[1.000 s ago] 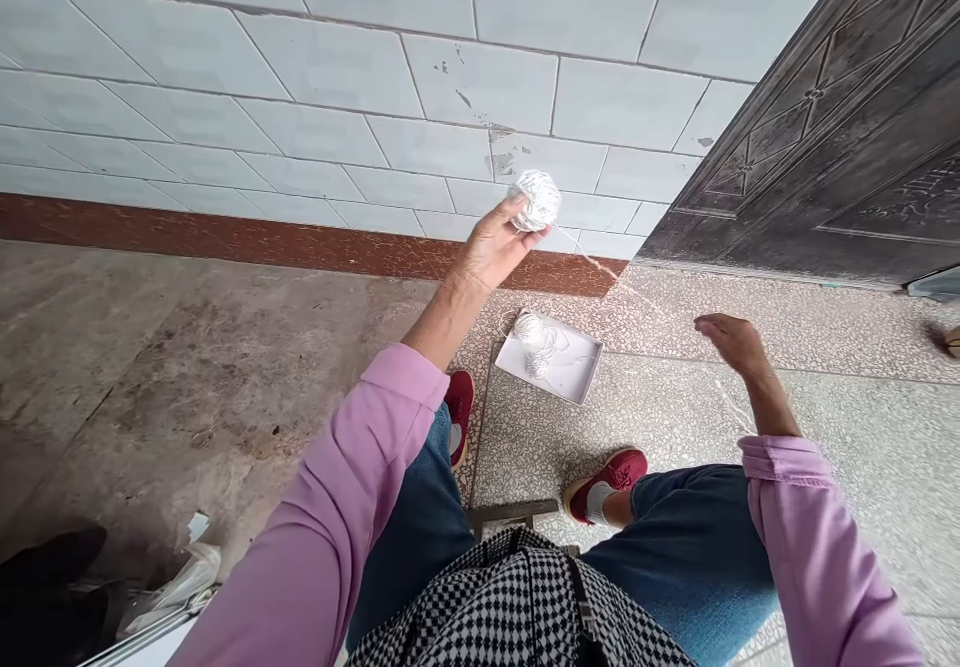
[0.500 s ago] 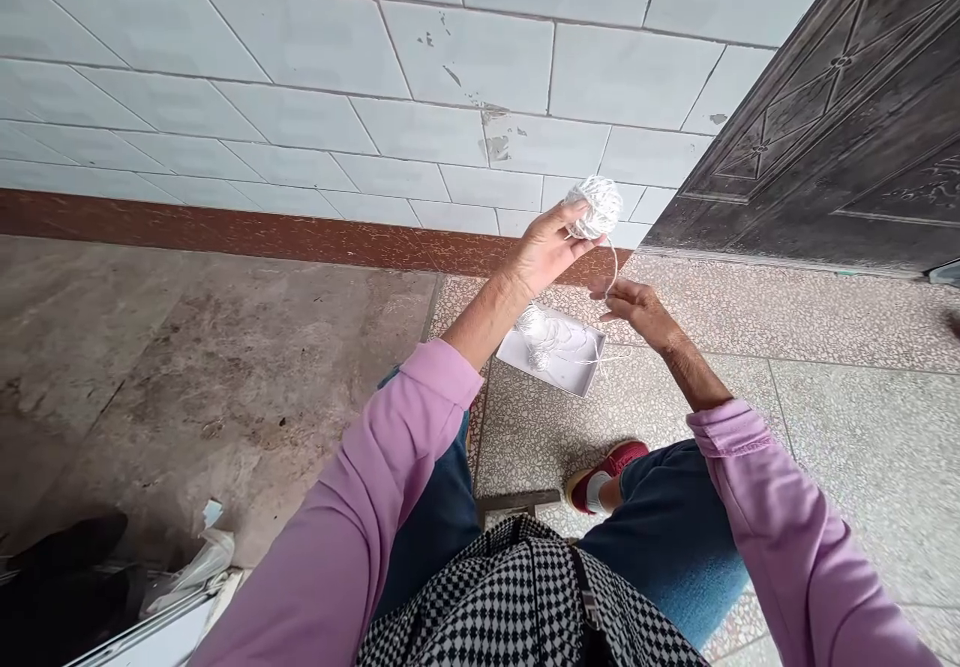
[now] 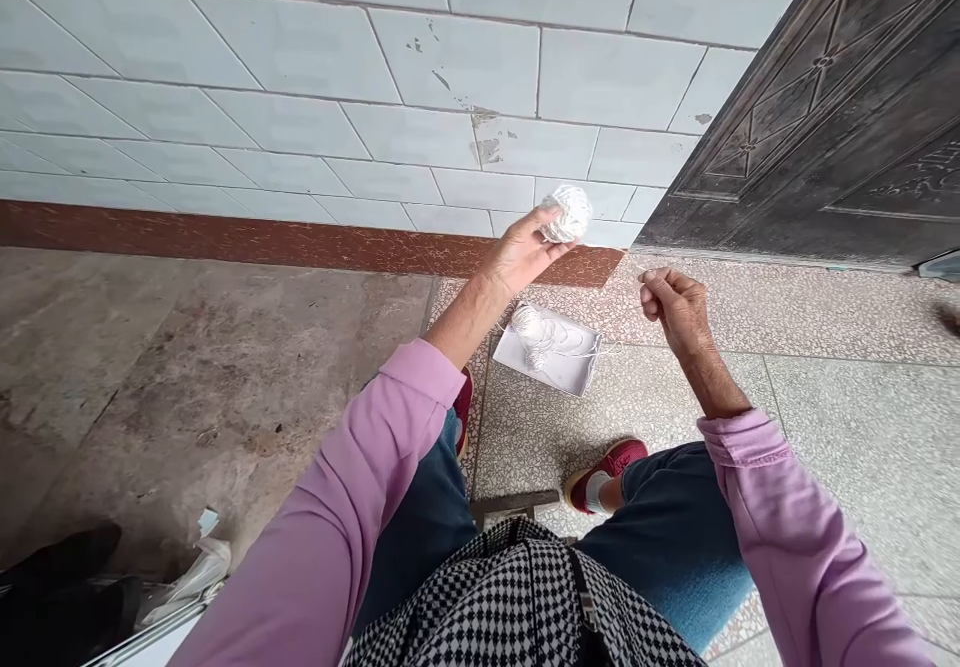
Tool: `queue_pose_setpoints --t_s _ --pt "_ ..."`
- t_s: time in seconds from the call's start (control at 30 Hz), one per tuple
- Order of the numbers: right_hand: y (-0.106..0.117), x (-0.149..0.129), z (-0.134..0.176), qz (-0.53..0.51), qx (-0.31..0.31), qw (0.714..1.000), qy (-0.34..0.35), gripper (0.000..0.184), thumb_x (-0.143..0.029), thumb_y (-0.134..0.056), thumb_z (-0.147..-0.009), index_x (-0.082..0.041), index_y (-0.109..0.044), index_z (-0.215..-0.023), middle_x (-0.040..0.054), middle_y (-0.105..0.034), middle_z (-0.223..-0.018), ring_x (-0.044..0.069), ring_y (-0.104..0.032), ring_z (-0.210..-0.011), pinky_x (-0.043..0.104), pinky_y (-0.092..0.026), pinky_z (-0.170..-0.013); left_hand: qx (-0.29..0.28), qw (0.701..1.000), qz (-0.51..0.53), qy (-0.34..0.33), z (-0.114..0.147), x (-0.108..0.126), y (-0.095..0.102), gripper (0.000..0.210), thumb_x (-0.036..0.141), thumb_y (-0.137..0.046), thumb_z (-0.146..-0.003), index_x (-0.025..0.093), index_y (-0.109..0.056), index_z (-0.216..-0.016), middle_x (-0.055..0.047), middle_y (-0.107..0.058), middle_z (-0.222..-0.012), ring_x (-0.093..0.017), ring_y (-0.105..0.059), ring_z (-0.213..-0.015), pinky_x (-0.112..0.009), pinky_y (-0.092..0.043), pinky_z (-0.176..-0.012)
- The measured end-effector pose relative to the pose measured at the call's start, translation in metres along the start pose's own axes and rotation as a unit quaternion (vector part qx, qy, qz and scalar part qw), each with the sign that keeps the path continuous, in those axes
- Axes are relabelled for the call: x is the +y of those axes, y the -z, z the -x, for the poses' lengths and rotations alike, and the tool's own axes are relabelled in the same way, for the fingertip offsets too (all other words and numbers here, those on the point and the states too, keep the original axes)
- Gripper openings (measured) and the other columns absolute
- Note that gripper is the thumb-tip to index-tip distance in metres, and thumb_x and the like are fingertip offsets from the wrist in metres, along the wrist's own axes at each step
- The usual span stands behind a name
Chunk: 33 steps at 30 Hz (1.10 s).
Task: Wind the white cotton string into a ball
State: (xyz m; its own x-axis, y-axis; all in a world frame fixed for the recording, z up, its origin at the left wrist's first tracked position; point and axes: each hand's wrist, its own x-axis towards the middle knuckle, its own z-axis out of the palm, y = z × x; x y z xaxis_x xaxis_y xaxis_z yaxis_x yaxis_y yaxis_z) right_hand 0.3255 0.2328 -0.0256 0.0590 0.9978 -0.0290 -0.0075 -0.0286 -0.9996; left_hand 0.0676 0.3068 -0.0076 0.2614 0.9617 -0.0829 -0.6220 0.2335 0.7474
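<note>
My left hand [image 3: 525, 252] is closed round a ball of white yarn [image 3: 571, 215], held up in front of the tiled wall. To the right, my right hand [image 3: 675, 307] is pinched shut, and a strand of the yarn stretches from the ball towards its fingertips. The strand is thin and hard to follow against the pale floor. Below and between my hands, a shallow white box lid [image 3: 574, 379] lies on the floor. Inside it are more white yarn balls [image 3: 531, 325], with loose strands trailing over its right edge.
White wall tiles [image 3: 465, 57] rise ahead above a brown skirting band [image 3: 300, 247]. A dark carved door [image 3: 847, 137] stands at the right. My red shoes [image 3: 611, 467] are on the speckled floor. Dark objects [image 3: 60, 577] and clear plastic [image 3: 199, 572] lie at lower left.
My right hand has moved right and closed in a pinch, drawing the strand out from the ball. My left hand with the ball has shifted slightly left.
</note>
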Motion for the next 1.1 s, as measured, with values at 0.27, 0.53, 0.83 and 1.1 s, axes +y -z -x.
queue_pose_setpoints --t_s 0.27,0.53,0.83,1.1 --pt "0.016 0.006 -0.005 -0.029 -0.044 0.995 -0.085 0.037 -0.047 -0.093 -0.076 -0.020 -0.067 -0.082 -0.0096 -0.036 -0.057 0.005 -0.022 -0.047 0.023 -0.016 -0.043 -0.072 0.994 -0.072 -0.043 0.012 0.019 -0.013 0.054 0.045 -0.089 -0.066 0.020 -0.073 -0.111 -0.013 -0.076 -0.124 -0.036 -0.063 -0.137 -0.042 -0.061 -0.106" --pt "0.029 -0.001 -0.007 -0.095 -0.098 0.984 -0.112 0.051 -0.042 -0.093 -0.084 -0.024 -0.047 -0.072 -0.0115 -0.020 -0.060 0.006 -0.013 -0.052 0.018 -0.018 -0.039 -0.362 0.755 -0.546 0.009 0.035 0.006 -0.001 0.046 0.029 -0.082 -0.076 0.023 -0.079 -0.121 -0.011 -0.076 -0.117 -0.030 -0.070 -0.106 -0.047 -0.059 -0.094" --pt "-0.002 0.002 0.016 -0.096 -0.224 0.950 -0.195 0.035 -0.045 -0.093 -0.085 -0.019 -0.070 -0.094 -0.0135 -0.022 -0.059 0.005 -0.012 -0.051 0.019 -0.012 -0.040 -0.161 0.463 -0.856 -0.163 0.035 0.007 0.015 0.058 -0.003 -0.058 -0.088 0.007 -0.062 -0.145 -0.018 -0.067 -0.138 -0.033 -0.059 -0.125 -0.046 -0.054 -0.108" --pt "-0.008 0.017 0.015 0.025 -0.213 0.958 -0.189 0.038 -0.050 -0.087 -0.078 -0.022 -0.062 -0.084 -0.0116 -0.033 -0.055 0.006 -0.020 -0.048 0.023 -0.017 -0.044 -0.118 0.461 -0.852 -0.216 0.041 0.014 0.009 0.057 -0.006 -0.055 -0.089 0.011 -0.065 -0.143 -0.017 -0.066 -0.139 -0.036 -0.057 -0.131 -0.048 -0.055 -0.107"
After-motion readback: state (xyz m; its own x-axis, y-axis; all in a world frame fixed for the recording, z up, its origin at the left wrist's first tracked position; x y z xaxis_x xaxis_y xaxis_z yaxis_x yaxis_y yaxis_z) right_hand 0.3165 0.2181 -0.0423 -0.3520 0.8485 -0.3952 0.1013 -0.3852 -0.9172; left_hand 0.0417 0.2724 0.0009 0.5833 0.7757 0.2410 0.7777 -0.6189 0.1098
